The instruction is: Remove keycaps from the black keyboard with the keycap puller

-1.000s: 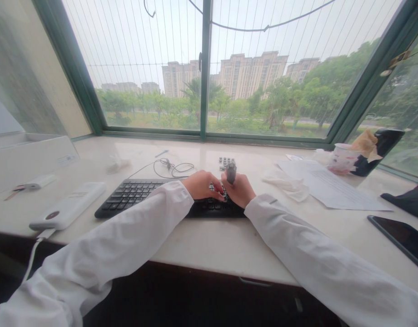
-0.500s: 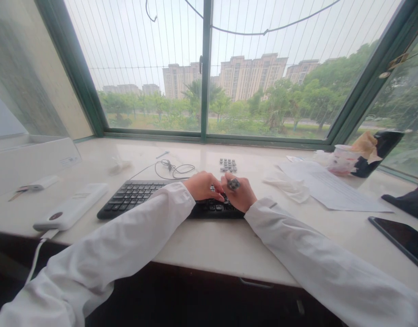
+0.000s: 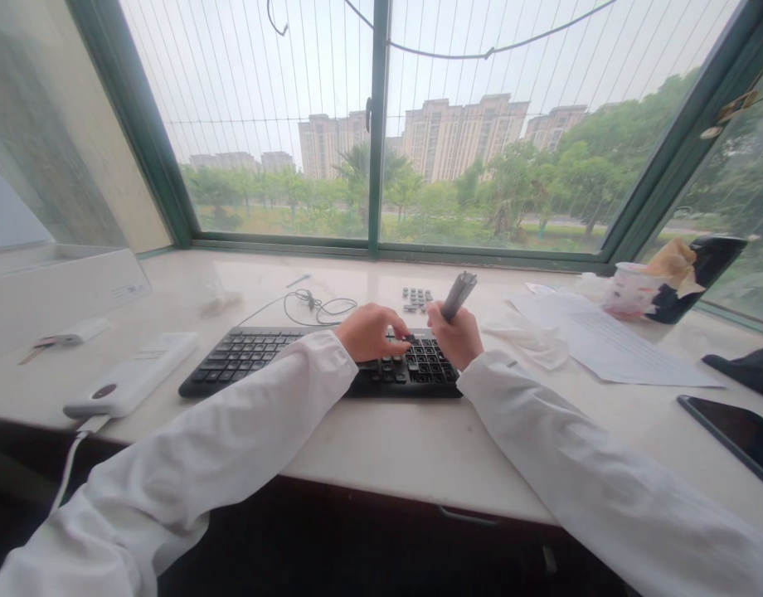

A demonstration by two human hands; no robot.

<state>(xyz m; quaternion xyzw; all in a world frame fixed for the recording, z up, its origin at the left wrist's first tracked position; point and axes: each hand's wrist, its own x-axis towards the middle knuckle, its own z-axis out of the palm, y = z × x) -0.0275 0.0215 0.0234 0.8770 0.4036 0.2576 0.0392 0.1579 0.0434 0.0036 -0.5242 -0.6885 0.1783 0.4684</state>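
A black keyboard (image 3: 238, 361) lies along the front of the white sill, and its number pad at the right end shows bare square sockets (image 3: 432, 358) where keycaps are off. Over the left edge of that pad is my left hand (image 3: 372, 333), thumb and forefinger closed in a pinch on a small dark keycap (image 3: 410, 337). My right hand (image 3: 457, 336) is wrapped round a grey tool with a ribbed handle (image 3: 459, 294), its butt pointing up and its tip hidden below the fist. Behind the keyboard, several loose keycaps (image 3: 417, 298) lie in rows.
Left stand a white power bank (image 3: 136, 373) with a cable and a white box (image 3: 64, 286). A coiled cord (image 3: 319, 307) lies behind the keyboard. On the right are crumpled tissue (image 3: 537, 344), printed paper (image 3: 618, 348), a paper cup (image 3: 631, 288) and a phone (image 3: 733, 435).
My right hand has lifted the grey tool up and right, off the number pad, uncovering its sockets. The tool's handle now stands more upright. My left hand stays nearly in place.
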